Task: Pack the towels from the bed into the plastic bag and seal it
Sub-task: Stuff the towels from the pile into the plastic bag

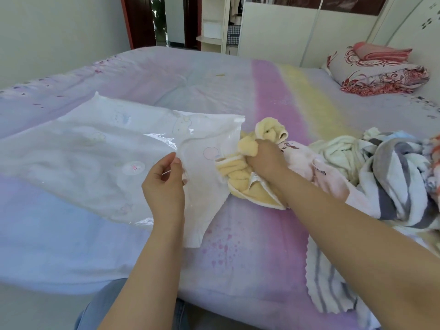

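Spread across the bed (238,91), over its pastel-striped cover: the plastic bag (95,158), lying flat with its mouth turned toward the heap of towels (381,167) at the right. Thin, limp, glossy film by the look of it — likely slippery, weightless, prone to cling shut and slide on the cover unless pinned or lifted at the lip. Best taken at the mouth edge, one layer only, so the opening gapes.

Left hand (164,186) doing just that: grip closed in a pinch, thumb and fingers on the upper edge of the mouth, raised off the bed.

Right hand (266,160) with grip closed in a fist around the bunched yellow towel (240,172), right at the bag's mouth, part of it seemingly just inside, the tail trailing on the bed. Soft terry, light, floppy, easily compressed; no risk of damage, but bulky and inclined to snag the film on the way in. Better wadded tight and pushed deep than fed loose.

Beside it a pale pink towel (333,177), touching the yellow one under the right forearm; farther right, tangled grey-and-white striped and cream pieces. Same handling — grab a handful mid-cloth.

Small white sewn-in tag (254,178) on the yellow towel: print too small to read. Faint dark lettering on the pink towel, illegible. Cartoon motifs and circles on the bag, no readable brand.
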Tool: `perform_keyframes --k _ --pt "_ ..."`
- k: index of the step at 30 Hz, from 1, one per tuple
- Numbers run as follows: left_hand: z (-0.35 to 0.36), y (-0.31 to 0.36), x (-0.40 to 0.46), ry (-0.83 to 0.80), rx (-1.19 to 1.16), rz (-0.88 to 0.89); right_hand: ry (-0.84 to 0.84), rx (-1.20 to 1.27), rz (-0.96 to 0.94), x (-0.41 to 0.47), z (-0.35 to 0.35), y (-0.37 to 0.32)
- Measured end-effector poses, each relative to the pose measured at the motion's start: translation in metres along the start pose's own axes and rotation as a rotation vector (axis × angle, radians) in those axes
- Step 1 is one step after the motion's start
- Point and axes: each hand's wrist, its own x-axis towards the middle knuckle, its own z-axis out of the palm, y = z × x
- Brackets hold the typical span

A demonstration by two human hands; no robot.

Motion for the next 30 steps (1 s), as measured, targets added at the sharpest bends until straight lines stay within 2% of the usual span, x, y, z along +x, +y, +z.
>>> perform_keyframes --k 2,4,5,8,10,12,14,18,19,22,24,26,28,30 --pt "0.001 0.001 -0.001 0.008 0.015 -0.001 0.313 0.201 -0.073 -0.018 -0.014 -0.001" --pt "0.001 0.001 -0.002 0.012 0.027 -0.007 0.457 0.505 -0.153 -0.046 -0.031 -0.006" --pt "0.002 0.002 -0.002 0.004 0.035 -0.012 0.514 0.566 -0.223 -0.06 -0.039 -0.008" --pt "0.004 0.003 -0.005 -0.046 0.076 -0.015 0.68 0.49 -0.542 -0.097 -0.058 -0.017" --pt "0.004 0.005 -0.008 -0.073 0.099 0.016 0.696 0.502 -0.714 -0.114 -0.057 -0.026" --pt "0.004 0.007 -0.011 -0.099 0.115 0.051 0.639 0.536 -0.771 -0.123 -0.041 -0.033" --pt "0.002 0.008 -0.012 -0.137 0.147 0.054 0.514 0.453 -0.681 -0.119 -0.015 -0.037" --pt "-0.001 0.011 -0.014 -0.217 0.197 0.073 -0.043 -0.098 -0.338 -0.088 0.029 -0.033" --pt "-0.002 0.013 -0.015 -0.226 0.22 0.092 -0.139 -0.201 -0.268 -0.082 0.035 -0.033" --pt "-0.007 0.017 -0.014 -0.25 0.38 0.203 -0.2 -0.164 -0.139 -0.074 0.04 -0.033" --pt "-0.008 0.018 -0.015 -0.258 0.556 0.354 -0.166 -0.091 -0.1 -0.076 0.036 -0.028" --pt "-0.007 0.015 -0.015 -0.29 0.654 0.514 -0.243 -0.086 -0.051 -0.08 0.026 -0.014" --pt "-0.004 0.015 -0.017 -0.37 0.656 0.565 -0.388 -0.21 -0.02 -0.087 0.019 -0.009" --pt "-0.001 0.016 -0.021 -0.473 0.593 0.527 -0.396 -0.3 -0.039 -0.09 0.021 -0.02"
